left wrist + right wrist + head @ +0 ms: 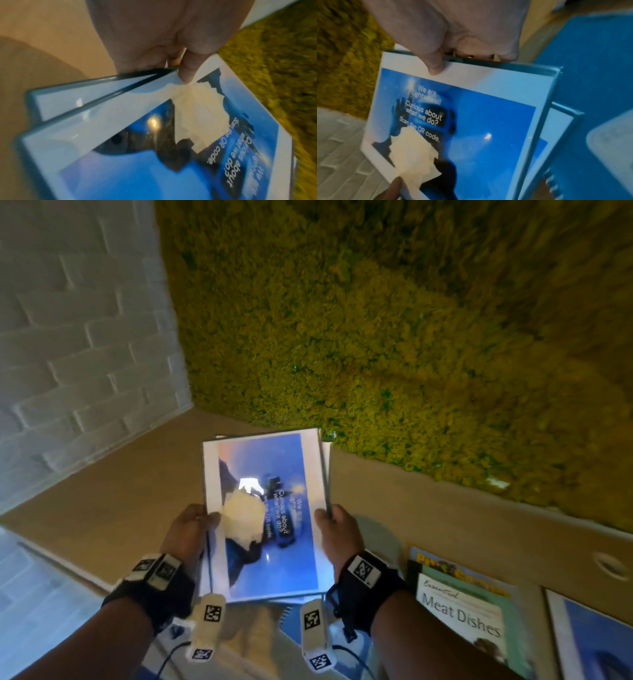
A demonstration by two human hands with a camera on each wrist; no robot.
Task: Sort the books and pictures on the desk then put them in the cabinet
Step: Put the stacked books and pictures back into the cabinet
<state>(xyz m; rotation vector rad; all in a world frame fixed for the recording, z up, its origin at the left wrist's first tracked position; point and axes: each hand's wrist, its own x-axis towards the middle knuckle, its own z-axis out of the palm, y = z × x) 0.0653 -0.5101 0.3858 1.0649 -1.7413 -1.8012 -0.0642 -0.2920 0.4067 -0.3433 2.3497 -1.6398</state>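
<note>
I hold a small stack of framed pictures [263, 515] above the desk [120, 491]; the top one is a blue poster with a white border and a cream torn patch [197, 115]. My left hand [190, 530] grips the stack's left edge, thumb [187, 69] on the front glass. My right hand [339, 529] grips the right edge, thumb [435, 65] on the white border [496, 78]. A second frame [559, 135] shows behind the top one. The fingers under the stack are hidden.
A "Meat Dishes" book [466, 618] lies on other books at the right, with another framed picture [589, 642] at the far right edge. A blue spiral notebook [291, 614] lies under the stack. A moss wall [411, 337] and white brick wall [68, 354] bound the desk.
</note>
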